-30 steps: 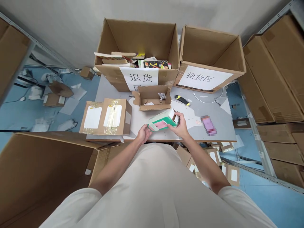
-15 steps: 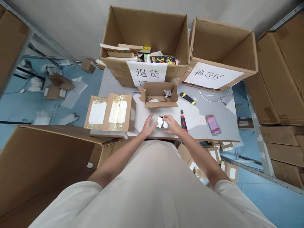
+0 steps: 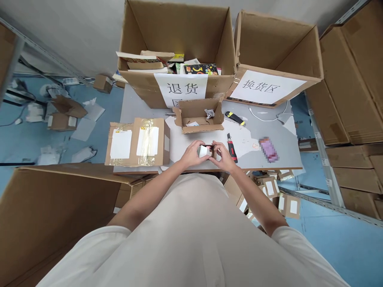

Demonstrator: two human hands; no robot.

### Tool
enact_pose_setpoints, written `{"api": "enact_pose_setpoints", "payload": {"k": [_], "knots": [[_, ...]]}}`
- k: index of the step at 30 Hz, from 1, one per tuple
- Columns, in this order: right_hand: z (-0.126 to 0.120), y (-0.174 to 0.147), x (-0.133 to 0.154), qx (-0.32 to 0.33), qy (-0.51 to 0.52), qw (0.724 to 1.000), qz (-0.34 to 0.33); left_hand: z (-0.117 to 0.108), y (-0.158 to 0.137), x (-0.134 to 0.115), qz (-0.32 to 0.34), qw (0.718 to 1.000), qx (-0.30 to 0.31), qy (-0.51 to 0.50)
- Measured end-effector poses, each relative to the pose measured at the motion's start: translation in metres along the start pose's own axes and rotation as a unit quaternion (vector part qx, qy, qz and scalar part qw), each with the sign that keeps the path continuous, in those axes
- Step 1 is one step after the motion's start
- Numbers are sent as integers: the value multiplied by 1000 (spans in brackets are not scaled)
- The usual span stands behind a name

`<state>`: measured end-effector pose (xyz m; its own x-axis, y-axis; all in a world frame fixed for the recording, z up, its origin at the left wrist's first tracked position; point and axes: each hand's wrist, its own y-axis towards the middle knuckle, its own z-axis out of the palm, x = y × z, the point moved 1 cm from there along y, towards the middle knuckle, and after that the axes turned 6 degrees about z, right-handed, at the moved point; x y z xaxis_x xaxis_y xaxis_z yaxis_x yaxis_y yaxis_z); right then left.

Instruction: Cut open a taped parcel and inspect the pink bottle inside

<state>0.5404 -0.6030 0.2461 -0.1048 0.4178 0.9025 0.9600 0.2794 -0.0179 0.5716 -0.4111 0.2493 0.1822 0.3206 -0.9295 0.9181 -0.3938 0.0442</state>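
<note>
Item held: small box (image 3: 203, 151), white face toward the camera, dark edge on top; the rest is hidden by the hands and hard to make out. It sits just above the near edge of the surface (image 3: 269, 131), between both hands. Left hand (image 3: 191, 155): fingers curled closed around the box's left side. Right hand (image 3: 223, 156): fingers pinched on its right end.

Adjacent, on the surface: utility knife (image 3: 231, 146), red and black, slim, just beside the right hand. Small open carton (image 3: 199, 116), brown corrugated card, flaps torn, holding crumpled scraps. Flat taped parcel (image 3: 137, 142), brown card with white labels and glossy clear tape, to the left. Second cutter (image 3: 235, 117), black and yellow. White cable (image 3: 266, 118). Pink item (image 3: 268, 148), blurred, not identifiable.

Rear: two large open cartons, each with a printed white paper sign; left carton (image 3: 176, 52) holds books, right carton (image 3: 275, 56) shows only bare walls.

Room: grey matte surface, blue floor (image 3: 344, 247) littered with paper and small boxes, metal shelving with flattened cardboard, cut off at both edges.
</note>
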Motion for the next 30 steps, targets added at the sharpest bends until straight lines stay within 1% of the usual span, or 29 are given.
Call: {"api": "enact_pose_setpoints", "payload": {"k": [3, 5, 7, 8, 9, 11, 13, 14, 16, 18, 21, 24, 26, 28, 30], "knots": [[5, -9, -1, -32, 43, 997, 50, 1, 3, -4, -57, 996, -37, -50], [6, -14, -4, -54, 33, 995, 72, 0, 3, -5, -75, 993, -40, -83], [4, -18, -6, -81, -16, 994, 67, -4, 0, -3, -61, 992, -41, -99], [3, -19, -6, -96, -52, 992, 55, -7, -2, -1, -40, 994, -37, -91], [2, -20, -6, -108, -93, 989, 40, -10, -4, 1, -12, 997, -24, -75], [0, -20, -2, -111, -177, 978, 10, -15, -9, 6, 43, 998, 29, -23], [1, -18, 5, -77, -251, 965, -16, -16, -13, 10, 73, 993, 92, 19], [3, -17, 11, -56, -282, 958, -23, -15, -15, 11, 78, 990, 113, 30], [7, -13, 23, -30, -331, 943, -24, -10, -17, 14, 84, 988, 127, 40], [12, -7, 37, -33, -366, 930, -8, -2, -18, 16, 87, 989, 112, 38], [21, 8, 50, -45, -401, 914, 31, 10, -17, 21, 71, 996, 59, 16], [30, 29, 54, -45, -431, 898, 70, 16, -14, 24, 48, 998, 18, -30], [35, 41, 54, -30, -462, 882, 89, 17, -11, 25, 37, 997, -1, -72], [37, 46, 56, -11, -491, 866, 95, 15, -8, 25, 32, 994, -14, -105], [34, 45, 64, -3, -500, 862, 78, 14, -6, 24, 24, 991, -19, -128]]}}
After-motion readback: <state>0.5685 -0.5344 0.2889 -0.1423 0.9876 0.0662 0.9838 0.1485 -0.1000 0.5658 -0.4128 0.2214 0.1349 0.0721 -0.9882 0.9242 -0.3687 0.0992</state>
